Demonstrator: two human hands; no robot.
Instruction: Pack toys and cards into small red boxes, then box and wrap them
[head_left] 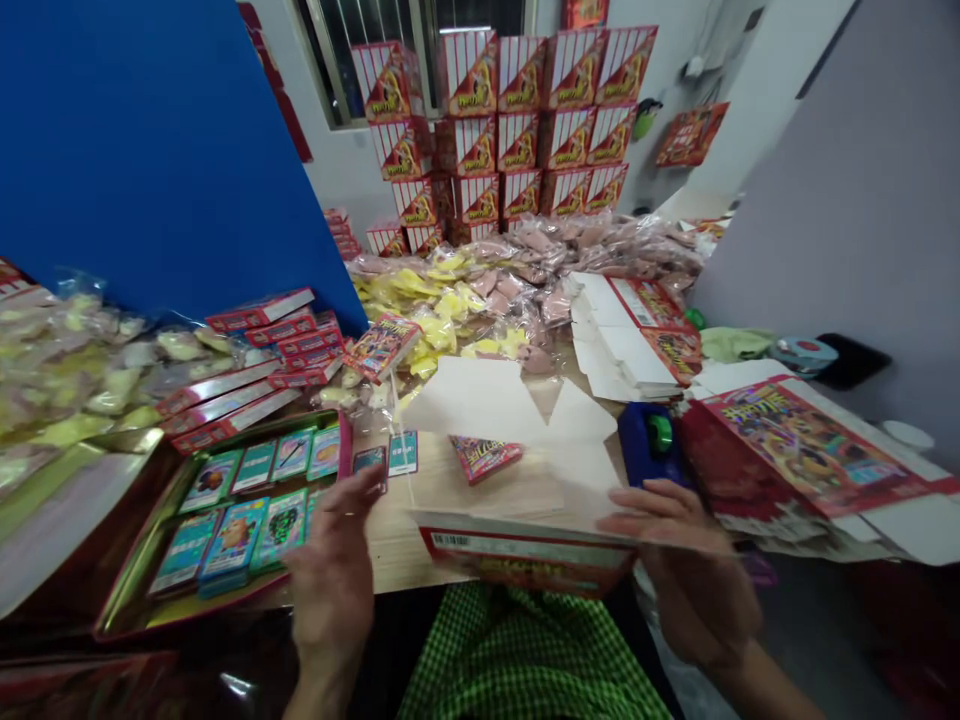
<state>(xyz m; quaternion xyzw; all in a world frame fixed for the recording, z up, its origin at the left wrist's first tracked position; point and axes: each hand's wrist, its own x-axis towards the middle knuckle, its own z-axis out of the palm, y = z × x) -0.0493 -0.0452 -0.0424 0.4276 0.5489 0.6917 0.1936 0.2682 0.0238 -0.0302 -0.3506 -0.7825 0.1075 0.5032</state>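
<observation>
My left hand [334, 570] is raised with its fingers apart, right beside a green-edged metal tray [139, 545] holding several teal picture cards [240, 540]. Its fingertips reach a small loose card [369, 462], but no grip shows. My right hand [675, 560] grips the edge of a white-lined cardboard carton [525, 550] with a red printed side. A small pink-and-red wedge-shaped packet [484, 458] lies on the carton's white flaps. A blue tape dispenser [651, 445] stands just beyond my right fingers.
Bagged pink and yellow sweets [465, 300] pile across the wooden table [394, 545]. Flat carton blanks [637, 335] and a large printed sheet [814, 450] lie to the right. Slim red boxes [255, 310] sit left, below a blue board [150, 150]. Stacked cartons [510, 130] rise behind.
</observation>
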